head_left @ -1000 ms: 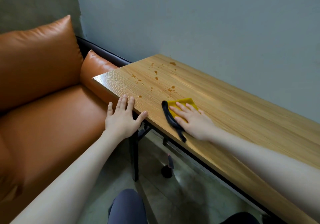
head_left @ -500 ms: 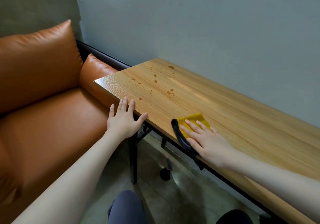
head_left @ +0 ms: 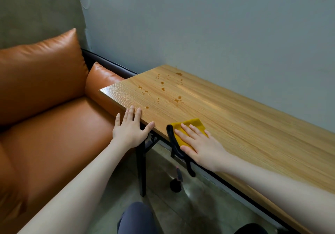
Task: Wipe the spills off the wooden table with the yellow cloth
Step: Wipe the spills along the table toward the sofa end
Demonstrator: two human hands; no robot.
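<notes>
orange sofa point(head_left: 54, 134) (leather-look), grey wall point(head_left: 217, 25)

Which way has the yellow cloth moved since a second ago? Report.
Yes: the yellow cloth, under the right hand, slid from the spills toward the table's near edge.

An orange leather sofa point(head_left: 45, 125) (glossy, with a back cushion) stands against the grey-blue wall point(head_left: 217, 34), above a concrete floor point(head_left: 199, 206).
</notes>
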